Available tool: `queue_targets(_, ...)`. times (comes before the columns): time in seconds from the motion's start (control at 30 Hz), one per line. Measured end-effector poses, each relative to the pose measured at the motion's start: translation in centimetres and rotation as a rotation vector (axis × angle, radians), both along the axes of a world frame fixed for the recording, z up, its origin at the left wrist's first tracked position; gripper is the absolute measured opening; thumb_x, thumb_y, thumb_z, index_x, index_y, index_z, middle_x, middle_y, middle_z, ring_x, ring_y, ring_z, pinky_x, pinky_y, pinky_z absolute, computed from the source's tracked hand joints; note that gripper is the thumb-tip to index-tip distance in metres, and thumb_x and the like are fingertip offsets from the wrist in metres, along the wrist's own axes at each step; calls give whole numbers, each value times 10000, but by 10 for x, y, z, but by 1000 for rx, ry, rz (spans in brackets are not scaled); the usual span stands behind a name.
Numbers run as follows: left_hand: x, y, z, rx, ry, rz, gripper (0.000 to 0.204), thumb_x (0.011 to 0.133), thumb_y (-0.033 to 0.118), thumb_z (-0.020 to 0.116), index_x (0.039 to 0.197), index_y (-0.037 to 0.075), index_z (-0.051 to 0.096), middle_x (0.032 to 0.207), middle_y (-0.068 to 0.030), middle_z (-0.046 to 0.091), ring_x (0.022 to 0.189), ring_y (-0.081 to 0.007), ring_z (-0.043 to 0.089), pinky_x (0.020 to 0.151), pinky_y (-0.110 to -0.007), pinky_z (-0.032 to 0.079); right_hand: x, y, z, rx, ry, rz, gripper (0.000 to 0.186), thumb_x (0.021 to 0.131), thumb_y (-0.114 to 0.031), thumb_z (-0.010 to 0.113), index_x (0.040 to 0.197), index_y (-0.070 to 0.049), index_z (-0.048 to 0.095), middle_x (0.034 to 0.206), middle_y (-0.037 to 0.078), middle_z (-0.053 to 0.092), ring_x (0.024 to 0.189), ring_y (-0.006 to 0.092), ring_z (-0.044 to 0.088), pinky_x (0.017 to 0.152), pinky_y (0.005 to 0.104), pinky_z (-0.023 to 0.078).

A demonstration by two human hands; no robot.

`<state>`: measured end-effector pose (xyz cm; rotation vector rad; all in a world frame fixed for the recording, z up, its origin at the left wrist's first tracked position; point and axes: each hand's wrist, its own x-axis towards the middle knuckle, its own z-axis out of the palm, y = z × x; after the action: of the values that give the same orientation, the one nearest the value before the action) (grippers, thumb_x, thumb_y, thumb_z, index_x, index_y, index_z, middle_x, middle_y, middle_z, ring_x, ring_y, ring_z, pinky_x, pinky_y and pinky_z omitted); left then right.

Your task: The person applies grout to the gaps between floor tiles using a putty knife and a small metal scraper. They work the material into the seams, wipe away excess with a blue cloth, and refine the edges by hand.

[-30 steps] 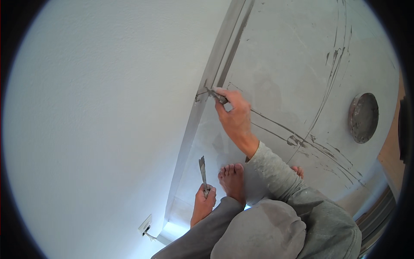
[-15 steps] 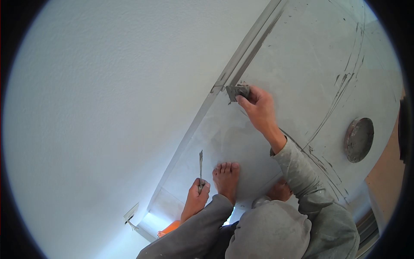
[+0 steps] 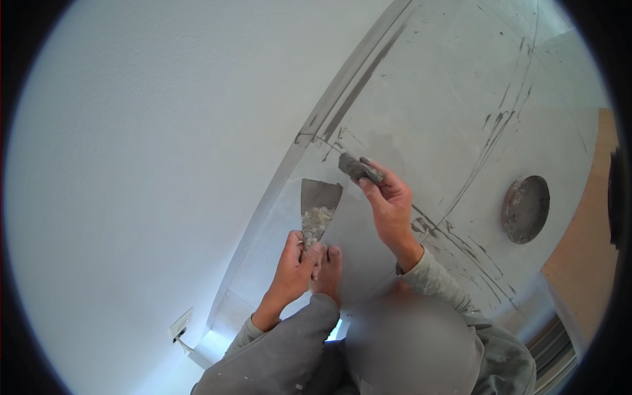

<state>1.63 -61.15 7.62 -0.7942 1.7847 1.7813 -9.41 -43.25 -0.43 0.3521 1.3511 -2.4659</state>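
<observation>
My left hand [image 3: 294, 273] is closed round the handle of a putty knife [image 3: 321, 195]. Its flat, flared blade faces up, dull grey near the edge and crusted with pale dried bits toward the handle. Just to the right, my right hand [image 3: 395, 207] pinches a small spreader [image 3: 357, 168] between thumb and fingers. Thick dark grey grout coats the spreader, so its own surface is mostly hidden. A short gap separates the two tools, both held over the grey floor tiles [image 3: 421, 105] close to the wall's foot.
Along the white wall [image 3: 164, 131] runs a grey skirting [image 3: 273, 181]. Dark grout streaks [image 3: 490, 155] mark the tiles. A round, shallow grout pan [image 3: 526, 209] stands at the right, near a tan board [image 3: 582, 230]. My bare foot [image 3: 327, 276] is below the knife; a wall socket [image 3: 181, 324] sits lower left.
My left hand has risen toward the right hand, and the putty knife has turned from edge-on to flat side up. The spreader has come away from the skirting joint and tilted.
</observation>
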Motion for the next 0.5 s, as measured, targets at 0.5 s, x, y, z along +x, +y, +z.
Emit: queue_targets(0.5,-41,13,40,661,-257,-107,224,1113,267,414,1175,66,490,757,8,446,527,-48,375,472,-224,370,-16,51,13,-84,501,199,300,951,149,523,1185,-3,634,1309,199,660,1235,287,636,1063,409,514)
